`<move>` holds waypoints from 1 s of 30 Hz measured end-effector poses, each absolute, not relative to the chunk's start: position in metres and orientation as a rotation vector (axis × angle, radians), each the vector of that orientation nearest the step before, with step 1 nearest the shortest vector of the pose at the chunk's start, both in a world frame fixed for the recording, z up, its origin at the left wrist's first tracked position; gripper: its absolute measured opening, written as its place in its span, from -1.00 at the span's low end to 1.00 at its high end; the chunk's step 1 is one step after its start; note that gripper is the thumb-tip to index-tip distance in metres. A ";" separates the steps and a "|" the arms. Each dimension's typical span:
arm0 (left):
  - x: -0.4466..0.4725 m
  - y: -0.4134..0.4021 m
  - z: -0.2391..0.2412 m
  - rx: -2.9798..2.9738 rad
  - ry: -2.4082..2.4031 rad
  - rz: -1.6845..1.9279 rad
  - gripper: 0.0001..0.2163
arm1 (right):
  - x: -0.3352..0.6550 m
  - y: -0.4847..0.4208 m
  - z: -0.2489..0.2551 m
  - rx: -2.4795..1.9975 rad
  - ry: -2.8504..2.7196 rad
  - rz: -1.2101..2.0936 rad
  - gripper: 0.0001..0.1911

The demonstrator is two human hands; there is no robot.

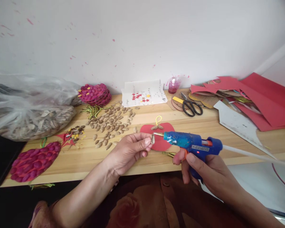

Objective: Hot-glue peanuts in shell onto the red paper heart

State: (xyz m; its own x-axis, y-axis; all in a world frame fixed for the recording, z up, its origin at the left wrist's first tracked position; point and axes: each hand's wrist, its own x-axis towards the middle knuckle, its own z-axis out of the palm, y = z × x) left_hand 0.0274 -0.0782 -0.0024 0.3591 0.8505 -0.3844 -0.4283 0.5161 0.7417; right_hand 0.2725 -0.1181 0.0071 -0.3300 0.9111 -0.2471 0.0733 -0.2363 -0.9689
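Between thumb and fingers, my left hand (130, 147) pinches a peanut shell (152, 138). My right hand (204, 167) grips a blue hot glue gun (192, 142), its finger at the orange trigger and a small red light lit on its side. The metal nozzle points left, right beside the shell; I cannot tell if they touch. Below them lies a red paper cutout (166, 145) with a yellow cord loop (159, 119) on top and brown peanut shells (157, 127) near its upper edge. Many loose peanut shells (111, 122) are scattered to the left.
A plastic bag of shells (38, 120) fills the left side. Purple-covered cutouts (35, 161) lie at front left, others stacked (95, 94) behind. At the back are paper with stars (142, 95), a cup (174, 85), scissors (190, 104) and red card (263, 101).
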 end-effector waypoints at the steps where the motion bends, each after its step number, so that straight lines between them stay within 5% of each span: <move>1: 0.028 -0.078 -0.002 0.582 0.844 0.890 -0.74 | 0.271 -0.119 0.009 -1.257 -1.351 1.625 -0.57; 30: 0.025 -0.081 -0.004 0.555 0.851 0.908 -0.68 | 0.265 -0.120 0.017 -1.430 -1.441 1.512 -0.54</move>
